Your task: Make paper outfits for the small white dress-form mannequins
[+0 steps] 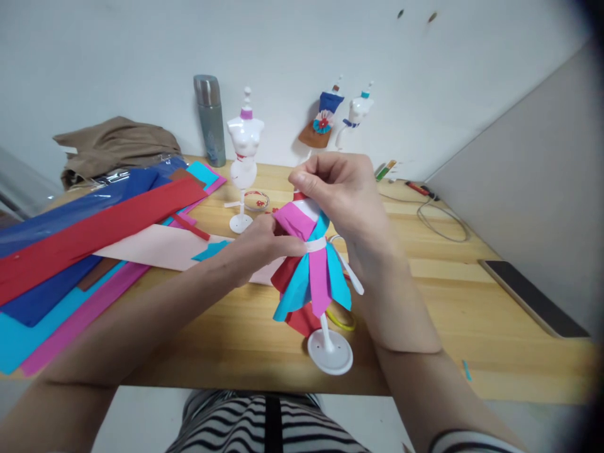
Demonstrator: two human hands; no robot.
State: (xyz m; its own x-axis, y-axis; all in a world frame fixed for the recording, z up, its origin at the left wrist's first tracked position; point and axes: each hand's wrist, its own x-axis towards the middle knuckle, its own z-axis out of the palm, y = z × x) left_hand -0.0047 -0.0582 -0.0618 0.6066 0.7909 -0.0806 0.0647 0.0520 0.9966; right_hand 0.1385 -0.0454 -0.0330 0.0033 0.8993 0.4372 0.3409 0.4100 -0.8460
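Observation:
A small white mannequin [330, 352] on a round base is tilted in front of me, dressed in pink, blue and red paper strips [319, 280] with a white band [316, 245] round the waist. My left hand [268, 242] is closed on the dress at the waist, its thumb beside the band. My right hand [337, 185] pinches the mannequin's top above the red neck band, and its fingers hide that part. A white strip end hangs at the right of the waist. Behind the skirt lies part of a yellow-handled item [342, 319].
Coloured paper strips [104, 236] cover the left of the table. A bare mannequin [244, 170] and a flask [210, 119] stand behind. Two more mannequins [325, 116] [359, 110] are near the wall. A phone [531, 296] and a cable [441, 220] lie right.

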